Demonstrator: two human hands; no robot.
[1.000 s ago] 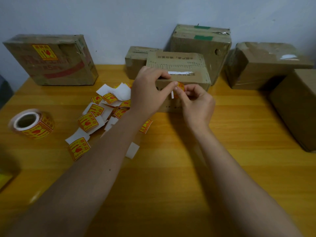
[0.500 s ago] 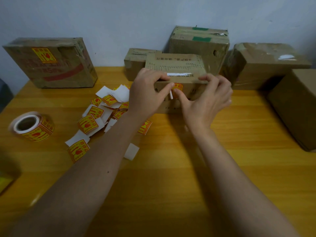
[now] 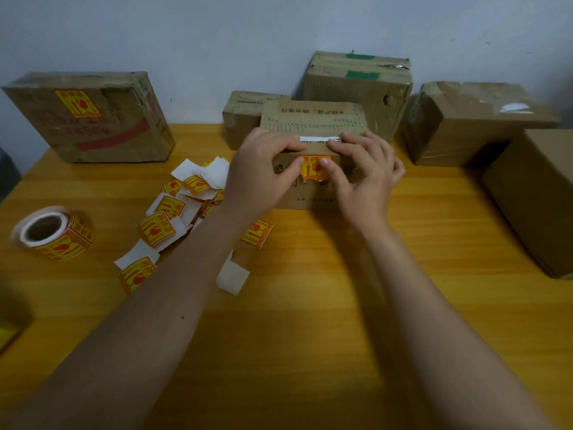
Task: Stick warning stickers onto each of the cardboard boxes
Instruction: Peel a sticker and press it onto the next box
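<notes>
Both hands are on the middle box (image 3: 313,125), which sits near the back of the table (image 3: 310,305); the left hand (image 3: 263,172) and right hand (image 3: 362,172) curl their fingers over its top edge, gripping it, while the two thumbs press a sticker (image 3: 313,169) onto its front face; the step in hand looks like smoothing that sticker down, its lower edge still looking a little loose. Left of this box lie loose stickers (image 3: 173,218) and, farther left, the roll (image 3: 52,232) and a box already labelled (image 3: 90,119). Next, I'd say, rub the edge flat, then fetch a fresh sticker for a bare box to the right (image 3: 471,125).
</notes>
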